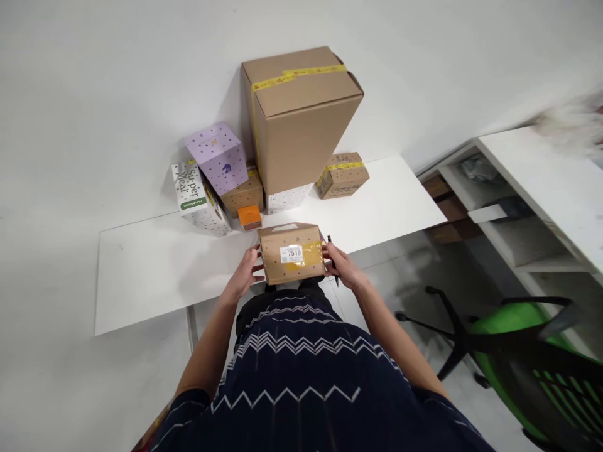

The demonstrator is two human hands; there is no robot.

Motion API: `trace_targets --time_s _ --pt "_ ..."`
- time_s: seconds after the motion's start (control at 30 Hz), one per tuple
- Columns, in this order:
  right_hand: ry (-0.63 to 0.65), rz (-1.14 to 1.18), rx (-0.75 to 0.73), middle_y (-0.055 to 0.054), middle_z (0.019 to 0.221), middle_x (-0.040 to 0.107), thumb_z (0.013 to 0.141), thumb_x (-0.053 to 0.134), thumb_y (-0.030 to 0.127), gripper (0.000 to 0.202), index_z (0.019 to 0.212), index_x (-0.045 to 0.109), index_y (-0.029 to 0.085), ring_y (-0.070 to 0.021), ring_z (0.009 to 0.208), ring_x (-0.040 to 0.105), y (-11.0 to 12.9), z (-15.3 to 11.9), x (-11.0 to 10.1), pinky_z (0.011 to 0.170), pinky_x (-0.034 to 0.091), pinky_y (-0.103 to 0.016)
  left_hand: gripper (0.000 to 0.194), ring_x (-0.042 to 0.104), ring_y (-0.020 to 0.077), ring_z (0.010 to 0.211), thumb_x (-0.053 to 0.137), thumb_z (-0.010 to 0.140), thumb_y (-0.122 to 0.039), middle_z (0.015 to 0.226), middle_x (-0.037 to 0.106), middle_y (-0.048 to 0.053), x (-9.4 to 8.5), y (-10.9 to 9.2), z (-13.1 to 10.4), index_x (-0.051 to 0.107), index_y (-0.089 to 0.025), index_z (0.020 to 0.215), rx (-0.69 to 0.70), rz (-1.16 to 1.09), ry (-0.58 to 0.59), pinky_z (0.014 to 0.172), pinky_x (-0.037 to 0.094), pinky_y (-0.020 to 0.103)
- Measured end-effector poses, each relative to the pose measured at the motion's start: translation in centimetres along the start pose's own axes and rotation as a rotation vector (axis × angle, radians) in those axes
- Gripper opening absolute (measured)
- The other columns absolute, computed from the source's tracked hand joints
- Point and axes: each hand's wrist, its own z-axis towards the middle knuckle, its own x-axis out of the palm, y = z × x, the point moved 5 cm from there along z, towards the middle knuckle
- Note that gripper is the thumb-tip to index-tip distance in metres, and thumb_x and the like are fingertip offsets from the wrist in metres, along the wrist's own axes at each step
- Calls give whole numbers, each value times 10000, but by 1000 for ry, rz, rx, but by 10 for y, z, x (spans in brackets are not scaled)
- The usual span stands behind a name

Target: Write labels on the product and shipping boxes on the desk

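A small brown cardboard box with a white label reading 7519 and yellow tape is at the table's front edge, between my two hands. My left hand grips its left side, fingers against the cardboard. On the right side, my right hand holds the box and also has a black pen between its fingers. Just behind the box sits a small orange box.
On the white table stand a tall brown carton, a purple box, a white Super Meal box and a taped brown box. A white shelf and green chair are at right.
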Motion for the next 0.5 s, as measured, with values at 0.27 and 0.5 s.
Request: trace_targets --time_s 0.27,0.5 --pt "-101 -86 -35 -19 757 624 789 601 746 600 1000 693 191 -94 485 425 -17 -2 -5 473 468 -266 570 642 213 928 460 883 -711 1321 591 56 4 -2 5 541 -373 1335 3 117 -84 647 519 308" --pt "-97 168 66 132 495 285 679 752 653 546 971 636 207 -47 392 233 -58 12 -7 467 458 -251 549 577 251 1198 636 733 -311 1369 581 68 -3 8 22 564 -295 1278 72 179 -25 893 498 399"
